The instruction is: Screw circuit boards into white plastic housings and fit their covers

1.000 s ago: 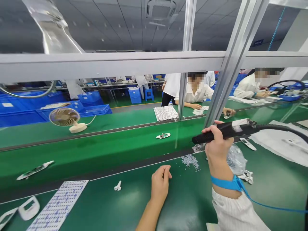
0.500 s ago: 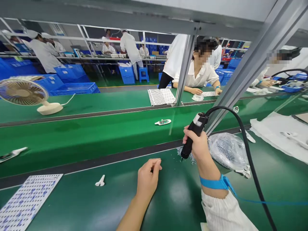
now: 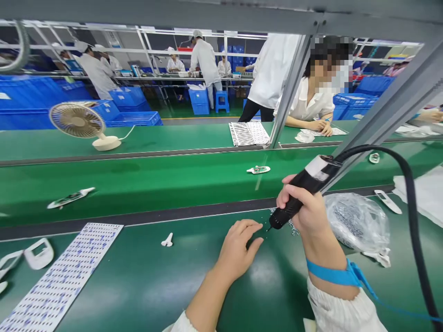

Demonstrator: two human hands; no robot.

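My right hand (image 3: 308, 207) is wrapped round a black electric screwdriver (image 3: 294, 198), tilted with its bit pointing down and left near the bench top. Partly behind the tool lies a scatter of small screws (image 3: 293, 227). Just left of the bit is my left hand (image 3: 238, 246), its thumb and fingers apart with nothing visible between them. A clear plastic bag of screws (image 3: 353, 219) rests to the right of my right hand. A small white plastic piece (image 3: 167, 240) lies on the green bench to the left.
A sheet of blue-marked labels (image 3: 74, 272) and white plastic frames (image 3: 39, 253) lie at left. Circuit-board assemblies (image 3: 259, 169) sit on the green belt (image 3: 180, 184). A fan (image 3: 79, 122) stands beyond it. A metal post (image 3: 377, 101) slants at right; a co-worker (image 3: 311, 103) sits opposite.
My left hand has opened from curled fingers and moved nearer the bit. The screwdriver leans over more to the right. The view has shifted left.
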